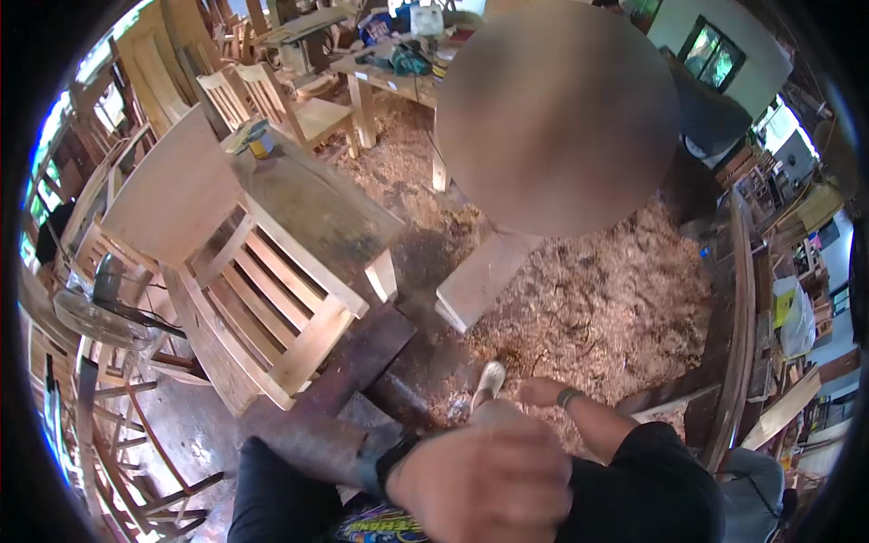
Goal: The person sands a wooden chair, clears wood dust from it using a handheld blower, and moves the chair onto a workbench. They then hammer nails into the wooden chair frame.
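Observation:
My left hand (pixel 484 480), with a black watch at the wrist, is close to the camera in front of my body. Its fingers look curled but are smeared by motion; I cannot tell whether they hold anything. Farther forward, my right hand (pixel 541 391) reaches out past a wrist band, above the shavings beside a shoe (pixel 489 378). Its fingers do not show clearly. Left of both hands, and apart from them, is an unfinished wooden chair (pixel 253 290) with slats and a broad panel. A wooden board (pixel 489 276) lies ahead of my right hand.
Wood shavings (pixel 597 317) cover the floor ahead. A low wooden bench (pixel 308 199) stands behind the chair, and a fan (pixel 100 312) at the left. More chairs (pixel 262 95) and a worktable (pixel 389 77) are at the back. A round blur hides the upper middle.

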`<state>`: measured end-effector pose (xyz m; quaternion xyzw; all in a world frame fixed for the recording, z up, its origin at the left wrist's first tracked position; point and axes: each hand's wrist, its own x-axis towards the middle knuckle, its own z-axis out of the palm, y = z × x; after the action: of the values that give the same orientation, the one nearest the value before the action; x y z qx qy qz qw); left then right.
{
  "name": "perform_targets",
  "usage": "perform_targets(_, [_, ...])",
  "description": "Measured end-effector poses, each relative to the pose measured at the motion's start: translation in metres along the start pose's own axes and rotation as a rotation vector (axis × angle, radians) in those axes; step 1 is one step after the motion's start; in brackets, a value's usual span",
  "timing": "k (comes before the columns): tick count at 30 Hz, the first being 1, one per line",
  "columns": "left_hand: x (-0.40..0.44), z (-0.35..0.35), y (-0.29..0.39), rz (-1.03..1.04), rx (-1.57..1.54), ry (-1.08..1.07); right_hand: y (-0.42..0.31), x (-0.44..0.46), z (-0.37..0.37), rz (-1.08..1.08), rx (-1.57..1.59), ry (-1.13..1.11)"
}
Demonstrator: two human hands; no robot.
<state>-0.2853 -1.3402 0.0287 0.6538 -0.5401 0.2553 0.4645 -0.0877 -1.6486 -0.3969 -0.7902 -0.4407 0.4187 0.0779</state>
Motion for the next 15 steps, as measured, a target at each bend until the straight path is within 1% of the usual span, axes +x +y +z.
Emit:
perform_targets(1, [-0.005,0.005,-0.023,-0.066,-0.061,0.036,0.022,0.008,0.005,0.011,0.074,-0.013])
perform_targets(2, [0.0,0.019,-0.045,-0.092,-0.114,0.231,0.049,0.018,0.013,0.031,0.156,-0.036])
perform_targets(3, [0.005,0.033,-0.067,-0.104,-0.168,0.428,0.025,-0.003,-0.017,0.108,0.143,0.065])
perform_targets(4, [0.015,0.068,-0.097,-0.032,-0.297,0.623,0.056,-0.001,-0.011,0.084,0.181,0.069])
perform_targets(5, [0.025,0.102,-0.127,0.066,-0.406,0.811,0.094,-0.002,-0.004,0.193,0.327,-0.036])
perform_targets(6, [0.035,0.131,-0.154,0.104,-0.58,0.849,0.075,-0.029,-0.035,0.337,0.487,0.007])
perform_targets(7, [0.045,0.159,-0.18,0.15,-0.753,0.888,0.115,-0.03,-0.028,0.261,0.286,-0.01])
perform_targets(8, [0.051,0.164,-0.202,0.137,-0.854,0.846,0.151,-0.032,-0.022,0.188,0.083,-0.013])
perform_targets(9, [0.058,0.16,-0.215,0.056,-0.904,0.77,0.182,-0.038,-0.024,0.186,0.045,-0.139])
perform_targets(10, [0.066,0.155,-0.224,-0.016,-0.935,0.707,0.22,-0.052,0.0,0.344,0.276,0.02])
perform_targets(11, [0.074,0.15,-0.235,-0.088,-0.943,0.675,0.242,-0.065,0.0,0.357,0.232,0.089])
perform_targets(14, [0.095,0.13,-0.279,-0.261,-1.025,0.62,0.367,-0.088,0.056,0.544,0.018,-0.192])
perform_targets(15, [0.102,0.12,-0.294,-0.317,-1.055,0.592,0.334,-0.109,0.004,0.718,0.332,-0.161])
